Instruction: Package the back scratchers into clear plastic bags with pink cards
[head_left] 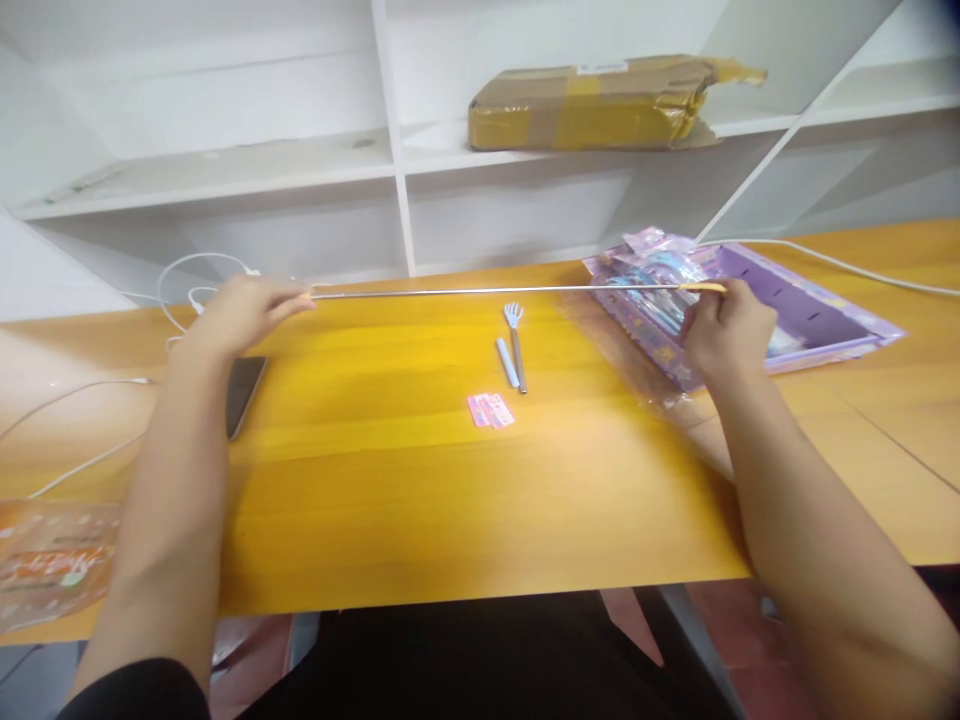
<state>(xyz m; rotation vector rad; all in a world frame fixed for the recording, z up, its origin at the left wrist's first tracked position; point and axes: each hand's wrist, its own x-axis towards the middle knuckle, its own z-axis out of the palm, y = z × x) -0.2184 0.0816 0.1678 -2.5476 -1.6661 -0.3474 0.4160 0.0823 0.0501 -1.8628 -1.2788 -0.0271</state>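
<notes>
A telescopic back scratcher [480, 291] is stretched out nearly level above the table, its thin metal rod spanning the gap between my hands. My left hand [247, 305] pinches the left end, where a small yellowish tip shows. The yellow-orange right end lies in the closed fingers of my right hand [726, 328]. Below the rod, a light blue claw-shaped scratcher head on a short metal rod [515, 345] lies beside a light blue handle [507, 363]. Two overlapping pink cards [491, 410] rest just in front of them.
Behind my right hand stands a purple tray [795, 300] with plastic-wrapped items [660, 275]. A phone [244, 392] and white cables lie near my left arm. A plastic bag [56, 565] is at the left edge, and a taped cardboard box [592, 105] sits on the shelf [225, 180].
</notes>
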